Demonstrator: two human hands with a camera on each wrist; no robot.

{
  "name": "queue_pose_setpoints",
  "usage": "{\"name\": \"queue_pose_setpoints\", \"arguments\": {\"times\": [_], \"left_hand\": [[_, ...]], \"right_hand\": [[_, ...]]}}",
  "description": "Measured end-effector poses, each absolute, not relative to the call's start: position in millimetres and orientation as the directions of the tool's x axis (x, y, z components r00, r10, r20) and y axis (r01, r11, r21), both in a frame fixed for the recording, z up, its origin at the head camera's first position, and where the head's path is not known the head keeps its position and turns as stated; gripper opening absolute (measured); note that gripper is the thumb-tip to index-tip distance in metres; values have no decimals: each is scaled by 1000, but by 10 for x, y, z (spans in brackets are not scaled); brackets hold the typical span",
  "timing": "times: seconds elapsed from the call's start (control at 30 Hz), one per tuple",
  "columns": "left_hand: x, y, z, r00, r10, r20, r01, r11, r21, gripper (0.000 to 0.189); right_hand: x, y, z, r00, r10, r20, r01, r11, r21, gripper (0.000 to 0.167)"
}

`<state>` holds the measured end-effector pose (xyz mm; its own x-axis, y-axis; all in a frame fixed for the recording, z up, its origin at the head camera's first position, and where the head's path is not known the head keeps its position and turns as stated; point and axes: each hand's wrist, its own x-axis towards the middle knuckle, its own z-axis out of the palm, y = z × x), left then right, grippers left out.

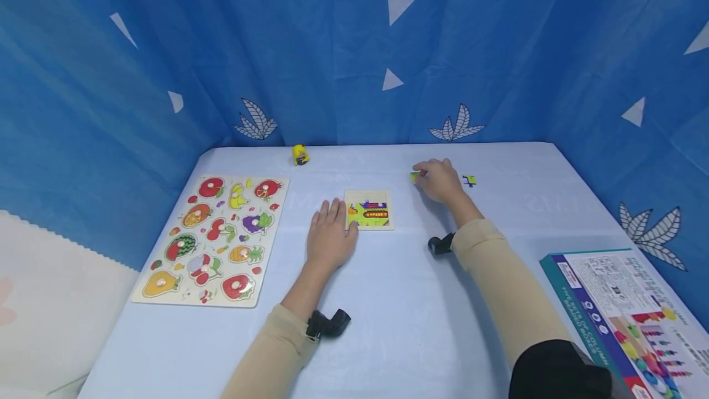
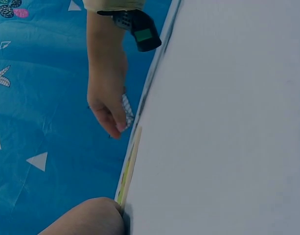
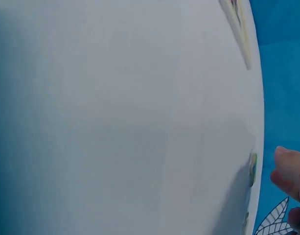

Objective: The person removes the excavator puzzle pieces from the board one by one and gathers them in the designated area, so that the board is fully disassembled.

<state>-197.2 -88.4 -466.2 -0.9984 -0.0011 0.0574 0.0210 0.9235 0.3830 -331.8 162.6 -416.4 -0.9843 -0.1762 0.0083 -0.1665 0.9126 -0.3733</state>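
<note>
A small square jigsaw puzzle (image 1: 369, 209) in a pale wooden frame lies mid-table, its picture showing a purple and orange vehicle on green. My left hand (image 1: 330, 239) lies flat at the frame's left side, fingers extended and thumb at its lower left corner. Farther right, my right hand (image 1: 439, 180) hovers over a green puzzle piece (image 1: 415, 177) and partly covers it in the head view. In the right wrist view, the fingers (image 3: 288, 166) are bent and apart from the piece (image 3: 252, 169) on the table. Another loose piece (image 1: 469, 180) lies right of that hand.
A fruit peg puzzle board (image 1: 266, 263) lies at the left. Near the back edge stands a small yellow figure (image 1: 300, 154). A boxed bead set (image 1: 615, 300) occupies the front right corner. Blue curtain (image 1: 343, 48) hangs behind the white table (image 1: 388, 325).
</note>
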Motion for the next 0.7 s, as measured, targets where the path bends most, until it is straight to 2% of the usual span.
{"name": "queue_pose_setpoints", "arguments": {"times": [0.23, 0.7], "left_hand": [[-1980, -885, -4659, -999, -3, 43, 14, 922, 386, 67], [-2035, -847, -4637, -1000, 6, 22, 15, 908, 419, 68]], "right_hand": [[-3173, 1485, -4155, -976, -212, 46, -209, 865, -455, 37], [-2864, 1267, -4259, -949, -312, 35, -276, 774, -570, 38]]}}
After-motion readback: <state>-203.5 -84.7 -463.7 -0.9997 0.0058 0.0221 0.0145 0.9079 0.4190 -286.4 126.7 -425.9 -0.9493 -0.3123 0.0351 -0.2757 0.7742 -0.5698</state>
